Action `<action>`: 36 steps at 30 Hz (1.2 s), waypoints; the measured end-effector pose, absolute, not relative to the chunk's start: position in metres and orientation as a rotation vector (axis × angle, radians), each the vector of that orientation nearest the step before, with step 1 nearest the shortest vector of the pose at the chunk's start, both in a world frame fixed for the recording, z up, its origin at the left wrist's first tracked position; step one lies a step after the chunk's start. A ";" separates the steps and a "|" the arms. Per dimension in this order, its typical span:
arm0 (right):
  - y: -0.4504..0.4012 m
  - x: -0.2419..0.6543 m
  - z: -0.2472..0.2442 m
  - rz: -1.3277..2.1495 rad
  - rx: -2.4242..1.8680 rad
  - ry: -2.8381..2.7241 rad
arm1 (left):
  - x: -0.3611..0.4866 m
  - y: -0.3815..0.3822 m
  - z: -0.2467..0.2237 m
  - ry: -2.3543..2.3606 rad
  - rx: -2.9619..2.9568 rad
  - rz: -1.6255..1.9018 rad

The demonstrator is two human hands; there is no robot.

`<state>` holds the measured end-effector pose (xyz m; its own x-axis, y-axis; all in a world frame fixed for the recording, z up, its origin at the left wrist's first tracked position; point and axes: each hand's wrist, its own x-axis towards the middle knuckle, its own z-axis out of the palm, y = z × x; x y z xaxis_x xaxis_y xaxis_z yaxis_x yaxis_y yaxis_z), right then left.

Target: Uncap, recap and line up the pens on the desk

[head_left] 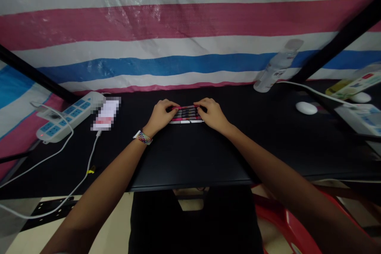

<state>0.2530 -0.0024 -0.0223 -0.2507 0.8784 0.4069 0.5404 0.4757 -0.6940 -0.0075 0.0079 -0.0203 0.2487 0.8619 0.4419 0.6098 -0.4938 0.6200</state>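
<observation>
Several pens (187, 114) lie side by side in a flat row on the black table (190, 154), their lengths running left to right. Pink shows on some, dark and clear barrels on others, and a white one is nearest me. Curled around the left ends of the row is my left hand (160, 116), with a patterned band (143, 137) on its wrist. My right hand (213, 114) closes on the right ends in the same way. Both thumbs rest against the pens, and the hands cover the pen tips.
On the left are a white power strip (71, 116), a charging phone (105, 115) and its cable. To the right stand a clear bottle (275, 69), a white mouse (306, 108) and a bottle of yellow liquid (342, 88). A striped sheet (190, 22) hangs behind the table.
</observation>
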 end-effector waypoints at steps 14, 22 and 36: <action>-0.002 0.253 -0.023 0.513 -1.183 -1.984 | -0.004 0.006 -0.020 1.360 2.192 1.113; -0.004 0.252 -0.023 0.396 -1.229 -2.061 | -0.003 0.003 -0.018 1.405 2.196 1.073; 0.004 0.236 -0.036 0.854 -1.103 -1.682 | 0.032 -0.010 -0.025 1.239 1.423 1.442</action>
<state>0.2364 0.0037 -0.0357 -0.1746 0.9319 0.3178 0.2929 0.3573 -0.8869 0.0321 -0.0104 -0.0248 -0.1027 0.9590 0.2642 0.1167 -0.2522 0.9606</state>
